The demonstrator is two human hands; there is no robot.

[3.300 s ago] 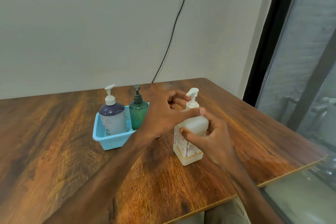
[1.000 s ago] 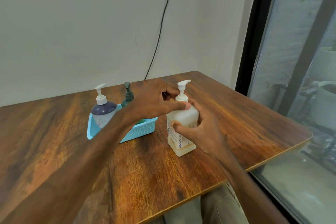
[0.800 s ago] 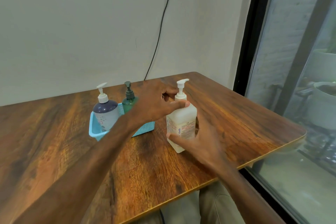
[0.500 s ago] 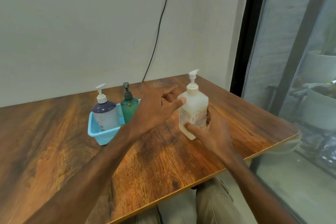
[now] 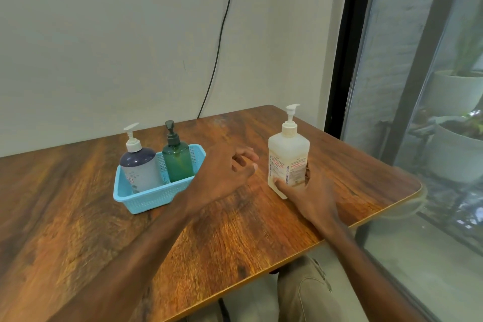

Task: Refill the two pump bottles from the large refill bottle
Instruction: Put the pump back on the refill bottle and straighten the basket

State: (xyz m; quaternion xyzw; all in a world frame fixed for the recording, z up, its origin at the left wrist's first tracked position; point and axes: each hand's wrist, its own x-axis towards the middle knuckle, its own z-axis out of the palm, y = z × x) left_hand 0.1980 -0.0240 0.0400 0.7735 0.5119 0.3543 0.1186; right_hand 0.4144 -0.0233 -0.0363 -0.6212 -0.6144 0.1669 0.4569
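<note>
The large white refill bottle (image 5: 287, 154) with a pump top stands upright on the right part of the wooden table (image 5: 235, 230). My right hand (image 5: 308, 191) grips its lower body, thumb across the label. My left hand (image 5: 230, 172) hovers just left of it, fingers loosely curled, holding nothing. A light blue basket (image 5: 146, 196) at the left holds two pump bottles: a dark blue and grey one (image 5: 139, 167) with a white pump, and a green one (image 5: 177, 162) with a dark pump.
A pale wall with a black cable (image 5: 219, 39) rises behind the table. A dark window frame (image 5: 345, 47) and glass stand at the right, with plant pots (image 5: 454, 149) outside. The table's right edge lies close to the refill bottle.
My right hand has slid the refill bottle to the right, away from the basket. My left hand has let go of its pump top and drawn back to the left.
</note>
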